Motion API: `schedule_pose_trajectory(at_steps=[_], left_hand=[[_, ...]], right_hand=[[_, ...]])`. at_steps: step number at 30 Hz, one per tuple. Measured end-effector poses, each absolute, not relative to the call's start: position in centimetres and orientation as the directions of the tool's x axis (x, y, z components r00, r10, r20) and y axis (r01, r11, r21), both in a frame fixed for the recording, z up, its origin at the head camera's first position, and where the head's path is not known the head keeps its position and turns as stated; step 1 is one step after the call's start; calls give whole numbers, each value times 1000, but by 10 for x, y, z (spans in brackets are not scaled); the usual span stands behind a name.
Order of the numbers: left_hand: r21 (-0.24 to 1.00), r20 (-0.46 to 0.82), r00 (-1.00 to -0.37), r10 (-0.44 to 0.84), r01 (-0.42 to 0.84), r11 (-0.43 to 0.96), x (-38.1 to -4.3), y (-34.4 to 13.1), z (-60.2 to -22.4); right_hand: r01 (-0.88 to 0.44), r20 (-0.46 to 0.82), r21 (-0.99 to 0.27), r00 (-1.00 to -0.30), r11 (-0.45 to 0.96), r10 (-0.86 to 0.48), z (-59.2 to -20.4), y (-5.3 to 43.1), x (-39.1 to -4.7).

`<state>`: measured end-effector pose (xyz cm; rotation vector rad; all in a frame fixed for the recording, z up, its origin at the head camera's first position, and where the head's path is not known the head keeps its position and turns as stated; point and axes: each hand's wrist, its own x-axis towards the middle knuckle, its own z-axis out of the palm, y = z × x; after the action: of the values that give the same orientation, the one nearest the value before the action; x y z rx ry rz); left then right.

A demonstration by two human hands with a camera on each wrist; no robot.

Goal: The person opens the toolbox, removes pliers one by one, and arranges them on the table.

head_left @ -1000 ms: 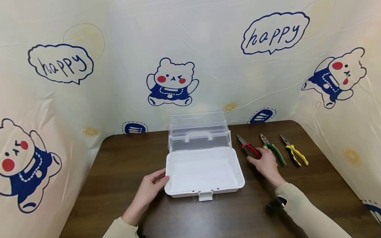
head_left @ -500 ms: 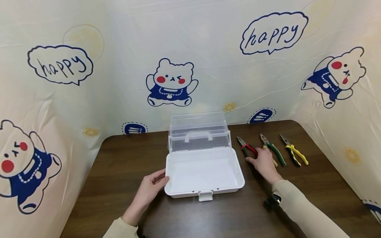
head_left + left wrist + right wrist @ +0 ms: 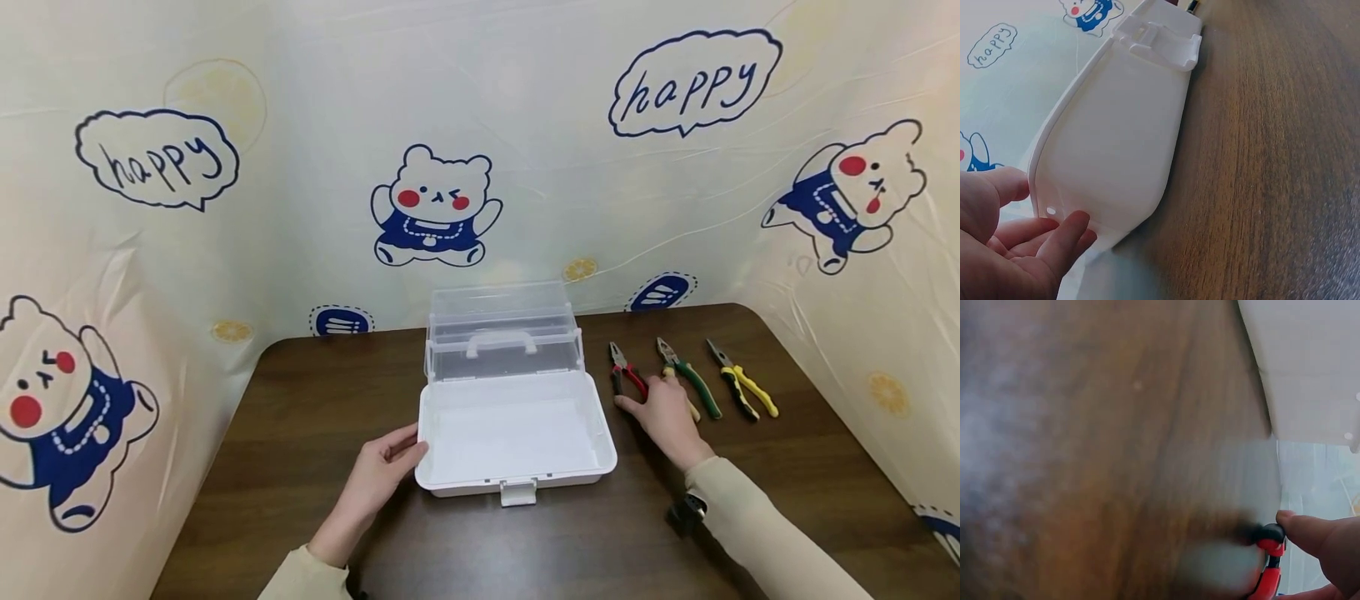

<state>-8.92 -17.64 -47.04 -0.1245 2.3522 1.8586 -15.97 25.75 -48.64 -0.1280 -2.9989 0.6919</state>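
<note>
A white plastic toolbox [image 3: 517,492] stands on the table with its clear lid [image 3: 502,321] raised at the back; its tray holds nothing. My left hand [image 3: 378,471] pinches the box's left rim, thumb on top and fingers against the outer wall [image 3: 1110,125]. Right of the box, my right hand [image 3: 670,421] grips the handles of red-and-black pliers [image 3: 619,360], whose jaws point away from me. In the right wrist view, the thumb presses a handle end [image 3: 1270,536]. Green-handled pliers [image 3: 693,385] lie just beside this hand, partly covered by it.
Yellow-and-black long-nose pliers [image 3: 738,385] lie farther right. A white latch [image 3: 518,493] hangs at the box's front. The brown wooden table [image 3: 300,400] meets a printed curtain [image 3: 315,208] at the back and sides.
The red-and-black pliers have turned, their jaws swinging rightward and more upright in view, with the right hand shifting slightly left. The left hand and the toolbox stay put.
</note>
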Motion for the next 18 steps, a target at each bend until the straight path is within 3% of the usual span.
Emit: schedule_pose_trajectory(at_steps=[7, 18], left_hand=[[965, -159, -987, 27, -149, 217, -88, -177, -471], [968, -159, -987, 36, -149, 201, -87, -185, -473]], right_hand=[[88, 12, -420, -995, 903, 102, -486, 256, -162], [20, 83, -454, -994, 891, 65, -485, 267, -148]])
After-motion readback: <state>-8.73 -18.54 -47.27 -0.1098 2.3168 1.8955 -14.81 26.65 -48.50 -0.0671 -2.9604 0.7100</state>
